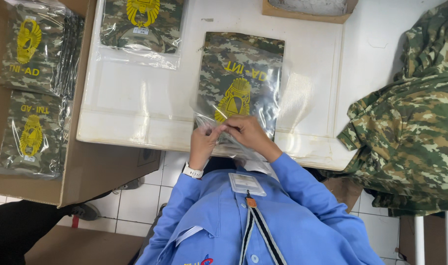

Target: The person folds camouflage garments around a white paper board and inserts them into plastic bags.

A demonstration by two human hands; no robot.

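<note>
Your folded camouflage shirt with the yellow emblem point(239, 81) is already inside its clear plastic bag point(283, 93), lying flat on the white counter point(135, 108), long axis running straight away from you, emblem end nearest. Your left hand point(203, 142) and right hand point(248, 131) both pinch the bag's open edge near you: judging by that, sealing is left. Finished packs fill the cardboard box point(106, 167) on your left.

counter point(135, 98): carries clear plastic bag with folded camouflage shirt point(238, 78) at near edge
second bagged camouflage shirt point(140, 24): far left on counter
cardboard box point(86, 167): left of counter
loose camouflage shirts pile point(410, 127): right of counter
</note>
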